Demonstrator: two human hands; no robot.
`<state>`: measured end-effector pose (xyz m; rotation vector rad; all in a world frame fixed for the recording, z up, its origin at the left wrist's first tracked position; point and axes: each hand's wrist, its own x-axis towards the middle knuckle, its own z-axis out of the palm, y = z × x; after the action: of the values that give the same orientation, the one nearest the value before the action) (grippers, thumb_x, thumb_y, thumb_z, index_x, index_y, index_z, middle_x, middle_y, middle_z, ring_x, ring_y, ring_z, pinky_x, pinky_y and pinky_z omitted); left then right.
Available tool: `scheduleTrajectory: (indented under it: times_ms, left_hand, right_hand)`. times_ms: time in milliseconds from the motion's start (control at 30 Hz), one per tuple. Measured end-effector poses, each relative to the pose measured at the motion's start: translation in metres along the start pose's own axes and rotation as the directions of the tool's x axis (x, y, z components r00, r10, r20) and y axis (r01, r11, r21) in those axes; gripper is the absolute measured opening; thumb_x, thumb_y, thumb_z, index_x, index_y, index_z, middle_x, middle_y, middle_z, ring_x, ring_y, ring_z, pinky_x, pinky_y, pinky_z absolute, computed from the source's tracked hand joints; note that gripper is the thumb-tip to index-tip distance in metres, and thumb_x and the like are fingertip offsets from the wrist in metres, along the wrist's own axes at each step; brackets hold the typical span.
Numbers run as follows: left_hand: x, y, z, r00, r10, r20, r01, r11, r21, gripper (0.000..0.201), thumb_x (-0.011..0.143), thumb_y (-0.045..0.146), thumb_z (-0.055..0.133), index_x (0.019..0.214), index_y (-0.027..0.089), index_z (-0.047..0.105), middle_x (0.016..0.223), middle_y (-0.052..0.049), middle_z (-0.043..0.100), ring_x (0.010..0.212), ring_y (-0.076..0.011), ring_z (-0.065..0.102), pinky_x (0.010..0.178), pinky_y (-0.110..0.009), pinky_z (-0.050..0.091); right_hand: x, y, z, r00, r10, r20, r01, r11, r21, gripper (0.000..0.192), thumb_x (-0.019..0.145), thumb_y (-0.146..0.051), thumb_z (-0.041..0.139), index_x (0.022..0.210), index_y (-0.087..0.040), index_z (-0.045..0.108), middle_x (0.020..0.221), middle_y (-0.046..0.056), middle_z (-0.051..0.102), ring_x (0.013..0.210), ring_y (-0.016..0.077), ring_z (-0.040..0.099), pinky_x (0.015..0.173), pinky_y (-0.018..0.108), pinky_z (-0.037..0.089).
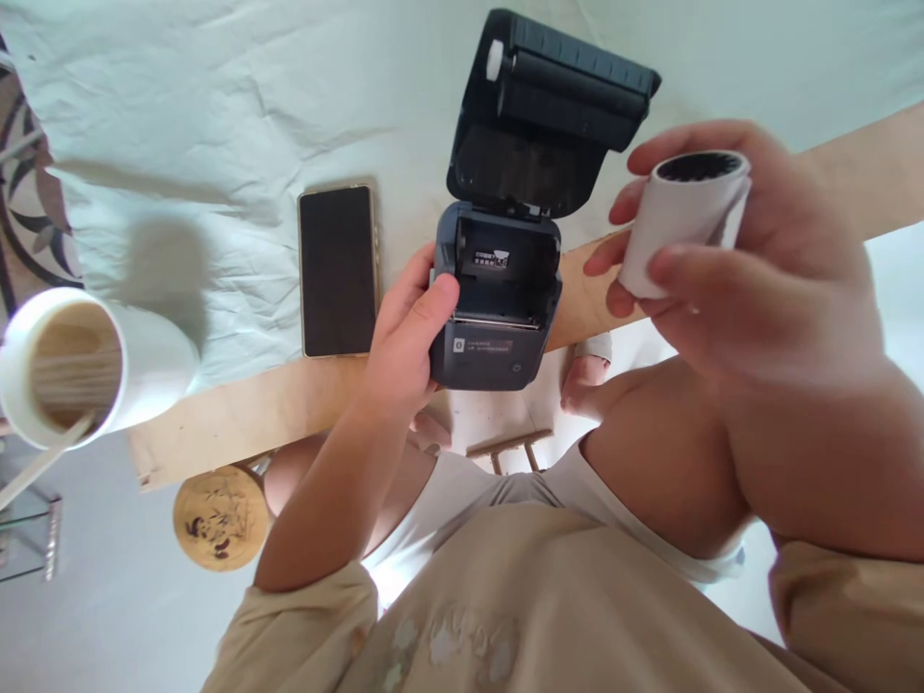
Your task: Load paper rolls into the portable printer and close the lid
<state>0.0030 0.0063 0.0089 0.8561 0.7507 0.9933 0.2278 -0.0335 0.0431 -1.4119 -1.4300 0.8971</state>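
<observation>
My left hand (411, 332) grips a small dark label printer (491, 361) by its left side, thumb on the rim of its compartment. The printer's lid (530, 159) is flipped up, showing a black roller and a white knob. No roll sits inside the compartment; a small printed sticker shows there. To the right of the printer, my right hand (765, 260) holds a white paper roll (682, 231) between thumb and fingers. The roll's hollow end faces up, and a loose paper edge shows at its right. Roll and printer are apart.
A black-screened phone (338, 271) lies on the pale cloth (238, 106) left of the printer. At the far left stands a white cup (155, 351) with brown liquid and a stick. Below the wooden table edge (238, 423) is a round stool (220, 520).
</observation>
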Motion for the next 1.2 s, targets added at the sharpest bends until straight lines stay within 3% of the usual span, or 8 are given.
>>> scheduleTrajectory:
  times_ms: [200,400,633,800,900,1033,1133,1200]
  left_hand:
    - [-0.001,-0.001,0.000,0.999,0.035,-0.023,-0.035,0.999,0.009,0.023,0.093,0.038,0.069,0.100,0.019,0.077,0.094,0.000,0.075,0.084,-0.0116,0.071,0.075,-0.019,0.058]
    - [-0.002,0.000,-0.002,0.999,0.053,-0.012,-0.051,0.996,0.076,0.027,0.092,0.044,0.069,0.101,0.020,0.077,0.088,0.000,0.073,0.078,-0.0121,0.069,0.067,-0.019,0.056]
    - [-0.004,0.002,0.000,0.999,0.039,0.012,-0.040,0.996,0.079,0.027,0.094,0.044,0.067,0.102,0.019,0.074,0.091,-0.002,0.071,0.088,-0.0147,0.071,0.073,-0.022,0.056]
    - [-0.002,-0.001,-0.007,1.000,0.014,0.009,-0.015,0.996,0.087,0.038,0.083,0.055,0.075,0.101,0.021,0.071,0.095,-0.004,0.073,0.117,-0.0273,0.067,0.082,-0.028,0.058]
    - [-0.001,-0.003,-0.015,0.998,-0.005,0.057,-0.003,0.992,0.125,0.043,0.078,0.049,0.080,0.112,0.024,0.070,0.092,-0.001,0.073,0.101,-0.0234,0.070,0.068,-0.026,0.056]
    - [-0.002,-0.002,-0.016,0.998,0.012,0.059,-0.022,0.985,0.172,0.054,0.073,0.034,0.085,0.122,0.027,0.065,0.094,0.002,0.073,0.084,-0.0177,0.069,0.066,-0.025,0.055]
    - [-0.004,0.000,-0.012,0.999,0.014,0.029,-0.019,0.982,0.188,0.053,0.073,0.031,0.084,0.122,0.026,0.065,0.102,-0.002,0.073,0.090,-0.0206,0.071,0.072,-0.027,0.056]
    - [-0.003,-0.002,-0.011,1.000,0.014,0.022,-0.019,0.978,0.207,0.054,0.074,0.031,0.083,0.124,0.025,0.065,0.107,-0.005,0.072,0.093,-0.0223,0.071,0.075,-0.029,0.057]
  right_hand:
    - [-0.005,-0.023,0.025,0.895,-0.446,-0.033,0.401,0.833,-0.380,0.044,0.083,-0.014,0.062,0.123,-0.031,0.056,0.123,0.002,0.067,0.110,0.0177,0.067,0.095,0.039,0.059]
    - [0.001,-0.017,0.042,0.900,-0.435,0.014,0.371,0.751,-0.547,0.028,0.082,-0.012,0.060,0.105,-0.027,0.055,0.097,-0.004,0.074,0.083,0.0157,0.070,0.068,0.031,0.053]
    - [0.003,-0.010,0.049,0.835,-0.549,0.032,0.460,0.665,-0.589,0.016,0.084,-0.009,0.056,0.085,-0.023,0.062,0.115,-0.003,0.074,0.093,0.0158,0.071,0.075,0.032,0.052]
    - [-0.002,-0.012,0.051,0.787,-0.610,0.092,0.553,0.633,-0.542,0.016,0.091,-0.016,0.057,0.078,-0.024,0.063,0.081,-0.001,0.067,0.073,0.0133,0.057,0.068,0.031,0.043]
    - [-0.003,-0.011,0.050,0.783,-0.587,0.206,0.592,0.603,-0.534,0.016,0.096,-0.030,0.058,0.082,-0.024,0.063,0.082,-0.001,0.068,0.076,0.0152,0.059,0.069,0.035,0.040]
    - [-0.001,-0.009,0.041,0.782,-0.576,0.237,0.621,0.697,-0.357,0.022,0.097,-0.044,0.056,0.091,-0.024,0.063,0.082,-0.001,0.068,0.074,0.0160,0.061,0.067,0.037,0.041]
    - [0.001,-0.011,0.032,0.832,-0.555,-0.007,0.534,0.804,-0.262,0.006,0.094,-0.031,0.057,0.095,-0.025,0.059,0.088,0.000,0.067,0.081,0.0151,0.062,0.068,0.033,0.049]
    - [0.001,-0.014,0.027,0.901,-0.410,-0.140,0.366,0.893,-0.263,0.019,0.095,-0.031,0.054,0.114,-0.029,0.056,0.119,0.003,0.062,0.113,0.0193,0.061,0.071,0.031,0.053]
